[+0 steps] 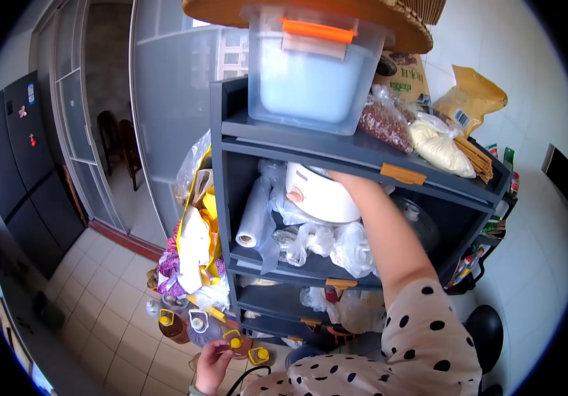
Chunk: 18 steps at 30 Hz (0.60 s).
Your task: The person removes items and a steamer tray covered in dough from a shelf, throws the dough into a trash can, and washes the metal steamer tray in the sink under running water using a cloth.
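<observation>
Sitting inside the upper open compartment of the dark shelving unit (310, 153), the white electric pot (327, 203) is turning its control knob (296, 195) toward the camera. Handling the pot within the compartment is seeming to be the step in hand, and the next move is probably calling for a secure hold, with care for the board above and the loose plastic around it. The right hand (342, 178) is resting over the pot's top edge, its fingers disappearing behind the rim and the board; how far they are spreading, or whether they are gripping anything, I cannot tell. The pot's front is lying just below them. Crumpled plastic bags (327, 243) are bunching in front, a plastic-film roll (255, 212) is leaning to the left, and a clear domed lid (419, 224) is sitting right of the forearm. The left hand (212, 366) is hanging low, well apart from the pot, its fingers half curling around nothing visible, near yellow-capped bottles (173, 327). Above everything, a translucent storage bin (313, 86) is standing on top.
</observation>
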### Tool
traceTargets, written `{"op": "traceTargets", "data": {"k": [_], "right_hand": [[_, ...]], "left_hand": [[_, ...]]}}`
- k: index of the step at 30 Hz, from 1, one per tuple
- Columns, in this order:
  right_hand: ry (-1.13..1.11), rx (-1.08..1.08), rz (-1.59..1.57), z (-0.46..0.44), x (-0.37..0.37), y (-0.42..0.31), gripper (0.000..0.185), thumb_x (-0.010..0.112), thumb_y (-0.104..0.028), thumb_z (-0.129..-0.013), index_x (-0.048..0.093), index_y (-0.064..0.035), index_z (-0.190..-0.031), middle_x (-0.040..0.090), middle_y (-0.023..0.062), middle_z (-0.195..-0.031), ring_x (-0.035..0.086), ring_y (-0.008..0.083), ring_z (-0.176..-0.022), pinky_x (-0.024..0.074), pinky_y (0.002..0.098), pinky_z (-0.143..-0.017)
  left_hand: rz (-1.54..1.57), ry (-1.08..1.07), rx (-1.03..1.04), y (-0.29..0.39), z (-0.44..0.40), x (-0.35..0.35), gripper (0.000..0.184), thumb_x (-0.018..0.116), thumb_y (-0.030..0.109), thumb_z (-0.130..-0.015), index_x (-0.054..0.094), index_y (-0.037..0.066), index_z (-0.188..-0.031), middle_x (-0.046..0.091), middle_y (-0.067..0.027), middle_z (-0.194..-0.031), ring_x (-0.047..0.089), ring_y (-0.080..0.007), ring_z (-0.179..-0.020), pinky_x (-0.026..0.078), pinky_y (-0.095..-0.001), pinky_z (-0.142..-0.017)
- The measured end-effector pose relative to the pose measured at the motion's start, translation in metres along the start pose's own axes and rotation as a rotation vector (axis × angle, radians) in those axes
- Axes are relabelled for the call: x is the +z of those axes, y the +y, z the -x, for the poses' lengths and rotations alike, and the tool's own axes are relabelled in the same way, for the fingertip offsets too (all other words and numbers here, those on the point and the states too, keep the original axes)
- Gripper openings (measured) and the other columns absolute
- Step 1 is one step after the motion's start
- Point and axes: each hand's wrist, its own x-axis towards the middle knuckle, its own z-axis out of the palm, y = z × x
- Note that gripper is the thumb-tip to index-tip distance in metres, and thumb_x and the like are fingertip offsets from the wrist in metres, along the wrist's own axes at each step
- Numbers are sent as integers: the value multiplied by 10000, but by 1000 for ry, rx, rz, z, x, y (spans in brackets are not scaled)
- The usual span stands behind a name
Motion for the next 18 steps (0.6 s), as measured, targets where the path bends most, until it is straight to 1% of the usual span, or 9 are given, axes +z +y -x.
{"op": "traceTargets", "data": {"k": [1, 2, 4, 5, 8, 10, 12, 14, 18], "right_hand": [[79, 24, -115, 4, 26, 18, 325, 420, -248, -858, 542, -13, -1047, 537, 220, -1081, 509, 336, -1017, 401, 405, -843], [53, -28, -38, 17, 33, 34, 311, 472, -250, -843, 537, -49, -1071, 524, 211, -1090, 495, 350, -1014, 391, 414, -857], [26, -153, -64, 60, 2, 16, 281, 542, -152, -793, 531, -56, -1057, 523, 192, -1080, 484, 375, -995, 388, 428, -856], [149, -267, -150, 74, -6, 10, 293, 582, -76, -728, 545, -52, -1017, 545, 159, -998, 512, 350, -934, 415, 405, -806], [250, -464, -217, 105, -17, -5, 229, 564, -55, -710, 552, -47, -939, 515, 101, -832, 527, 282, -786, 430, 365, -673], [194, -562, -252, 123, -22, -24, 225, 577, -46, -681, 558, -64, -904, 471, 74, -758, 511, 249, -713, 413, 339, -611], [90, -609, -379, 139, -17, -41, 225, 592, -48, -683, 556, -63, -904, 476, 79, -769, 506, 267, -707, 416, 345, -619], [-47, -566, -523, 151, -10, -53, 211, 600, -49, -700, 558, -57, -906, 483, 79, -768, 511, 250, -704, 416, 327, -613], [-145, -300, -892, 160, 8, -40, 169, 598, -41, -748, 563, -36, -913, 509, 57, -783, 519, 181, -698, 416, 265, -621]], "left_hand": [[7, 3, 6, -4, -2, 0, 253, 534, 17, -838, 492, 8, -1087, 561, -68, -994, 520, -145, -938, 420, -253, -809], [12, 3, 12, -7, -7, 1, 231, 532, 19, -844, 498, 9, -1072, 562, -64, -983, 516, -138, -938, 419, -247, -804], [-23, -49, 71, 4, -24, 8, 280, 553, 1, -820, 478, 13, -1089, 550, -62, -987, 527, -129, -917, 433, -244, -787], [-45, -71, 88, 13, -34, 13, 306, 563, -7, -808, 468, 15, -1098, 544, -61, -988, 532, -125, -906, 440, -243, -778], [-70, -171, 195, 40, -69, 30, 412, 579, -13, -790, 420, 20, -1168, 500, -65, -1072, 501, -145, -994, 435, -261, -818], [243, -166, 284, 73, -90, 59, 643, 648, 141, -769, 294, 40, -1296, 423, -85, -1230, 382, -209, -1171, 400, -353, -891], [483, -253, 278, 103, -111, 79, 682, 667, 221, -760, 286, 53, -1300, 420, -75, -1253, 393, -223, -1181, 415, -378, -886], [658, -290, 161, 114, -125, 83, 597, 629, 223, -792, 326, 49, -1276, 462, -85, -1220, 458, -225, -1127, 438, -374, -871], [733, -69, 245, 113, -144, 80, 374, 476, 105, -868, 393, 2, -1217, 528, -115, -1145, 537, -237, -1033, 436, -358, -887]]}}
